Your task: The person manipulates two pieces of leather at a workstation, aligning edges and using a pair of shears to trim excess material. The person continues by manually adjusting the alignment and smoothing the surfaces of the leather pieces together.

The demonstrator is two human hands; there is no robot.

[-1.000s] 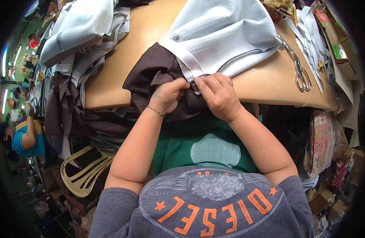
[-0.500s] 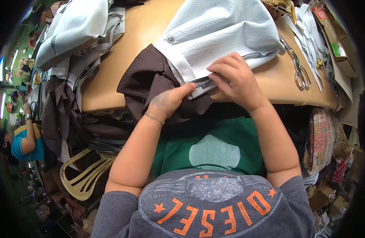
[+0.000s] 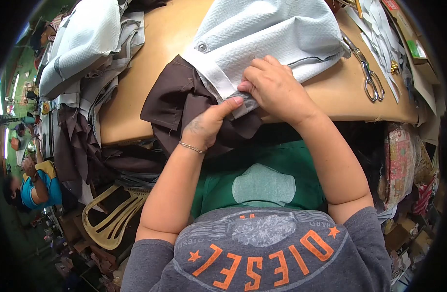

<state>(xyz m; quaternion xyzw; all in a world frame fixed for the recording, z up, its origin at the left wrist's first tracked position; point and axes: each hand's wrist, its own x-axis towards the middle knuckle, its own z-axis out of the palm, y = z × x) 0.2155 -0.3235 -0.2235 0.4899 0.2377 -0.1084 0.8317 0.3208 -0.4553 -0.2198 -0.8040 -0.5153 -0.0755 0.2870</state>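
A white textured fabric piece (image 3: 262, 41) lies on the table in front of me, with a smooth white band (image 3: 211, 68) along its near-left side and a round metal eyelet (image 3: 202, 47) close to the band. Dark brown cloth (image 3: 171, 95) spreads out from under that band. My left hand (image 3: 209, 121) grips the band's near end, thumb on top and fingers hidden beneath the cloth. Closed over the same grey-lined edge, my right hand (image 3: 272, 87) pinches the fabric between thumb and curled fingers. The two thumbs almost meet there.
Metal scissors (image 3: 370, 80) lie right of the fabric, beside loose white strips (image 3: 379, 44). A pile of white and grey pieces (image 3: 87, 53) stands at the left, brown cloth hanging off it. A beige plastic chair (image 3: 107, 219) is lower left; another person (image 3: 38, 185) sits beyond.
My right hand has moved left and slightly down, closing over the band's near end beside my left thumb. My left hand keeps its grip. The whole view has shifted a little.
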